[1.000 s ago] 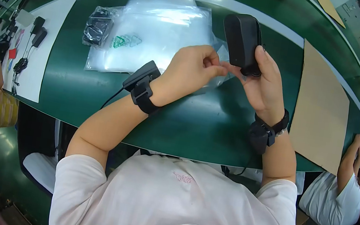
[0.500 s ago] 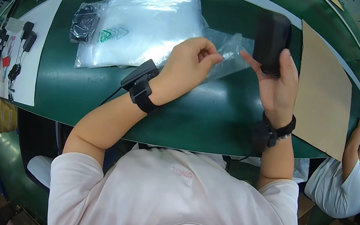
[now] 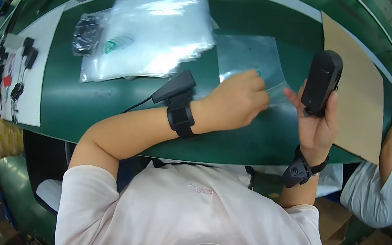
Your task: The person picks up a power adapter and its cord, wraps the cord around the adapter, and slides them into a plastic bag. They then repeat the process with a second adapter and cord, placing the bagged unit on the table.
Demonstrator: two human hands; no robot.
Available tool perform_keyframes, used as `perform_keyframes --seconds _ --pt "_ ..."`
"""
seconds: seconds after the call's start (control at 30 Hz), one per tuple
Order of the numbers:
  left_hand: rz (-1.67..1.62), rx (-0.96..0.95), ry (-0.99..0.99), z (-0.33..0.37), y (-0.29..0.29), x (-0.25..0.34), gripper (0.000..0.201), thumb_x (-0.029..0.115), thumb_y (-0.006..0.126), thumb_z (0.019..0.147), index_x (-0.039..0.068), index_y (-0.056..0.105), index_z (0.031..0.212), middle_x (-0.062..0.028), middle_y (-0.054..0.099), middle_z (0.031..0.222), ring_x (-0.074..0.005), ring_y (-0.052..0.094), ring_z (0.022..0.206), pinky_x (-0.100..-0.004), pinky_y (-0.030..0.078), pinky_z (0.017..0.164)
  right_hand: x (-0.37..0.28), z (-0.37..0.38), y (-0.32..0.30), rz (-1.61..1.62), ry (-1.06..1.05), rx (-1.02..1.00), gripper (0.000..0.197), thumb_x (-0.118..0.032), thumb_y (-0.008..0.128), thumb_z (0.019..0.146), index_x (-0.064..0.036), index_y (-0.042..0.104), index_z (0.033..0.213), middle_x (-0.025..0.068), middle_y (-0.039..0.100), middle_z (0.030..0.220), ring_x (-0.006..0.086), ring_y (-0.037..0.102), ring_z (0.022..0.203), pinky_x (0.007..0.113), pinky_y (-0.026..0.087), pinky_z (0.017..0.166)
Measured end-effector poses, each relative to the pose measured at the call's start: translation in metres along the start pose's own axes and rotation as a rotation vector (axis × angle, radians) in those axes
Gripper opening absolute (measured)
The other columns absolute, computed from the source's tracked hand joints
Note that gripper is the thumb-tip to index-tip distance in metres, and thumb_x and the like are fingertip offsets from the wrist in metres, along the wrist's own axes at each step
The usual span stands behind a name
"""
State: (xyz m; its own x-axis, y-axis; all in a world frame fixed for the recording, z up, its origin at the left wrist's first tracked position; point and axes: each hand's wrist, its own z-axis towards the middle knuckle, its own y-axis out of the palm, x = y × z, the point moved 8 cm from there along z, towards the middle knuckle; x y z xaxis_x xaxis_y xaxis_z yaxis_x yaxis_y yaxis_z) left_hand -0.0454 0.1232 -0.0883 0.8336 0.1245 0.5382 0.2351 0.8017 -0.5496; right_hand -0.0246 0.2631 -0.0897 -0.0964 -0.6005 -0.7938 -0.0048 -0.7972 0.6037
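My left hand (image 3: 235,100) is closed in a pinch at the near edge of a clear plastic bag (image 3: 248,54), which lies flat on the green table. The bag's edge stretches from those fingers toward my right hand (image 3: 315,131). My right hand holds an oblong black device (image 3: 321,83) upright, gripped at its lower end. One finger of that hand reaches out to the left, close to the bag's edge; whether it touches cannot be told. Left of the bag lies a stack of clear plastic bags (image 3: 153,38) with green printed marks.
A black item in clear wrap (image 3: 86,36) sits at the stack's left side. A brown cardboard sheet (image 3: 354,91) lies to the right. Black adapters and cables (image 3: 27,52) rest on a white sheet (image 3: 33,97) at far left. Co-workers sit on both sides.
My left hand has moved right and nearer, drawing the bag out from beside the stack. My right hand has moved right and nearer with the black device.
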Motion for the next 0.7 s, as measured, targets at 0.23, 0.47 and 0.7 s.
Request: perform_keyframes --seconds 0.23,0.47,0.7 --pt "-0.415 -0.162 -0.653 -0.011 0.044 -0.041 0.014 0.013 0.064 0.07 -0.001 0.064 0.072 -0.0133 0.058 0.065 -0.0268 0.056 0.06 -0.0347 0.044 0.056 0.011 -0.057 -0.045 0.102 0.023 0.262 0.038 -0.031 0.041 0.093 -0.0033 0.047 0.118 0.0105 0.057 0.101 0.0197 0.055 0.089 0.057 0.034 0.094" --pt "-0.174 -0.164 -0.44 -0.013 0.05 -0.023 0.009 0.009 0.068 0.071 0.002 0.066 0.076 -0.0077 0.057 0.068 -0.0165 0.053 0.061 -0.0261 0.043 0.057 0.024 -0.058 -0.034 0.279 0.027 0.358 0.036 -0.029 0.041 0.093 -0.0021 0.047 0.116 0.0111 0.057 0.096 0.0195 0.055 0.086 0.058 0.03 0.098" --pt "-0.172 -0.184 -0.451 -0.013 0.054 -0.016 0.008 0.006 0.068 0.069 0.002 0.066 0.075 -0.0075 0.056 0.065 -0.0167 0.053 0.059 -0.0268 0.042 0.054 0.022 -0.062 -0.027 0.164 0.023 0.357 0.034 -0.028 0.043 0.092 -0.0011 0.048 0.113 0.0097 0.058 0.097 0.0188 0.056 0.084 0.053 0.036 0.096"
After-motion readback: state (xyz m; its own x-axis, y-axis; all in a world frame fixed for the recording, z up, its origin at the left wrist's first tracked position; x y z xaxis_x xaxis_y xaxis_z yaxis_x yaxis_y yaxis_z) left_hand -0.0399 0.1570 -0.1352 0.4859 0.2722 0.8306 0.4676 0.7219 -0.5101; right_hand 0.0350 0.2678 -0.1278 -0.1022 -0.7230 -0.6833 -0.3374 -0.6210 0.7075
